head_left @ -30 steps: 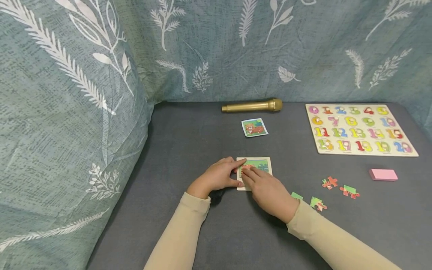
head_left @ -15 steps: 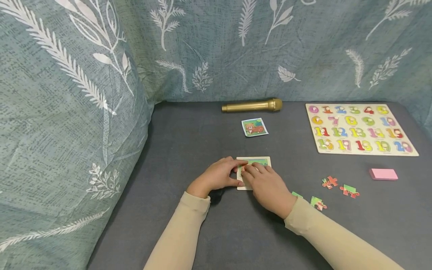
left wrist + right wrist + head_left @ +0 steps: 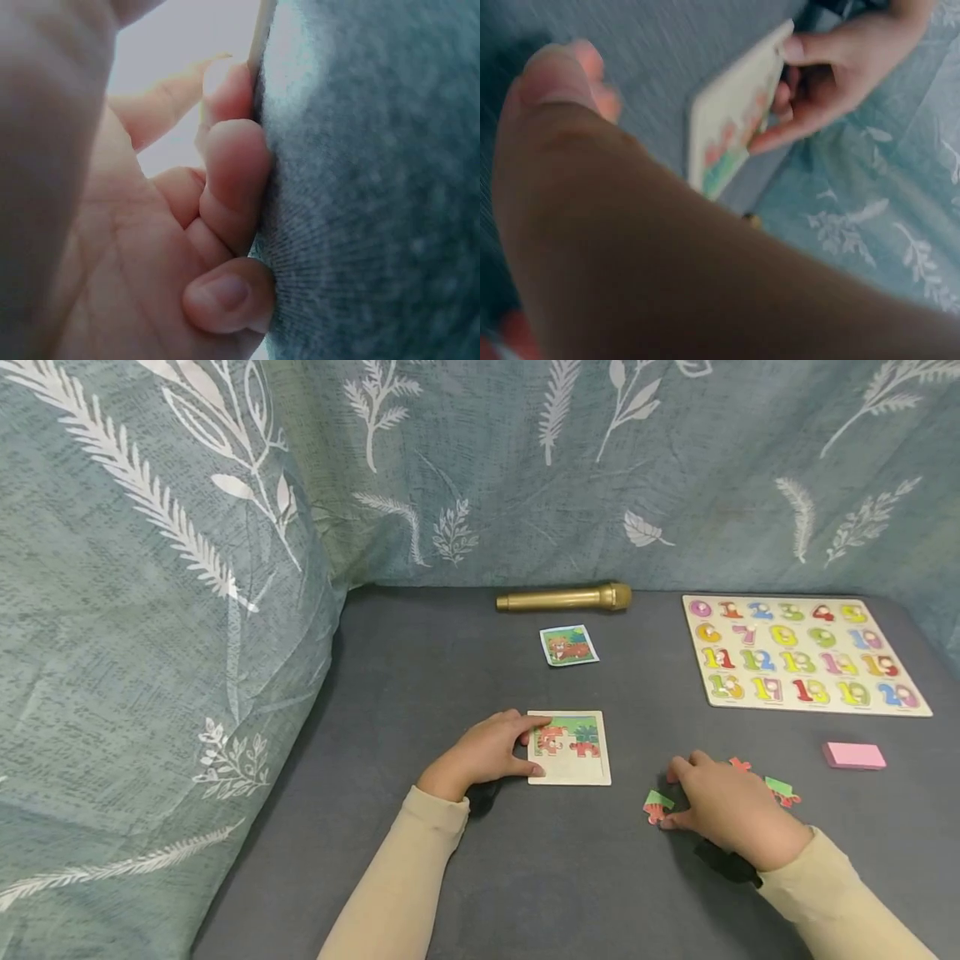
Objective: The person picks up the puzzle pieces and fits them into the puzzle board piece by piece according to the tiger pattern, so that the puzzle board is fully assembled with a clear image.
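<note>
A square wooden puzzle tray lies flat in the head view, with joined jigsaw pieces across its upper part and bare wood below. My left hand grips its left edge, index finger and thumb on the frame; in the left wrist view the other fingers are curled beside the edge. My right hand hovers over loose pieces at the right, its fingers apart and bent, with nothing seen between them. A green and red piece lies by its thumb, another to its right. The hand partly hides a red piece.
A small bear picture card lies behind the tray, with a gold microphone farther back. At the right are a number puzzle board and a pink block. A leaf-patterned curtain borders the left and back.
My right hand has left the tray and moved right to the loose pieces, uncovering the joined pieces in the tray. My left hand stays at the tray's edge.
</note>
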Tool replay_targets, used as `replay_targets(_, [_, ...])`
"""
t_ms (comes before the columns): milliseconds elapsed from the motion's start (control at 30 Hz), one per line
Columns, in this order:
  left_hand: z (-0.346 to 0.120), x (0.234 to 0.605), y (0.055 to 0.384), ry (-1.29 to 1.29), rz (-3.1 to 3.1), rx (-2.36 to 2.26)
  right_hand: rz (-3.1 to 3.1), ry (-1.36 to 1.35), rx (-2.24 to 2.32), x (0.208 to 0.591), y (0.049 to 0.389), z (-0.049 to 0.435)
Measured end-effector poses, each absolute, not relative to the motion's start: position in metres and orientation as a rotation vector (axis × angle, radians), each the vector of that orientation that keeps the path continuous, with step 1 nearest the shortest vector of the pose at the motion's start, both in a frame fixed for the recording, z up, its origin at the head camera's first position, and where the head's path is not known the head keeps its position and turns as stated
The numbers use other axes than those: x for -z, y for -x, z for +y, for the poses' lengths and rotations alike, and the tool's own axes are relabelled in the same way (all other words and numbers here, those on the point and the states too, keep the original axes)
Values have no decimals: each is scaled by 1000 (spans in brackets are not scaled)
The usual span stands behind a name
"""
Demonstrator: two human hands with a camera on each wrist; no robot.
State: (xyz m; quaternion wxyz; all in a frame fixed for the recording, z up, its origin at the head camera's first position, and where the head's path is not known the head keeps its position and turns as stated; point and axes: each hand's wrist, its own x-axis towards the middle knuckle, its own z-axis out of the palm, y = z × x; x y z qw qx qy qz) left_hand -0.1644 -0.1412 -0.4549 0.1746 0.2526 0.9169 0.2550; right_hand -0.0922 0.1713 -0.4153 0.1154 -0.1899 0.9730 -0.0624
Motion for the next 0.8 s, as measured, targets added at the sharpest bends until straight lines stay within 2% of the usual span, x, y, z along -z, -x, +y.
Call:
replay_targets(200, [-147,456,164,-691,2605,-757,2862,704,373,430,87,170])
replay_targets(367, [-149,458,164,-688,2609,-743,2792,760,575,428,96,162])
replay_targets(567, [-147,457,166,-696,2620,-727,2630,685,1011,421,120,148])
replay_targets(800, [-141,457,166,-719,2604,-710,2594,632,1150,421,138,126])
